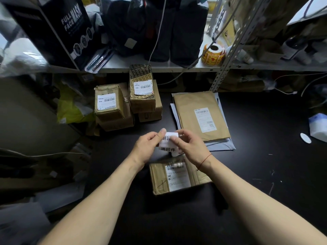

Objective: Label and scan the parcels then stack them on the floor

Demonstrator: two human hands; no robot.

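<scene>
Left hand (pixel 147 147) and right hand (pixel 187 145) both pinch a white barcode label (pixel 168 145) above a cardboard parcel (pixel 177 175) on the bench (pixel 247 165), seemingly peeling it for sticking.

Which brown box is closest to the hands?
The lone cardboard box just below the left hand and right hand. The other boxes sit stacked farther back, by the shelf.
</scene>
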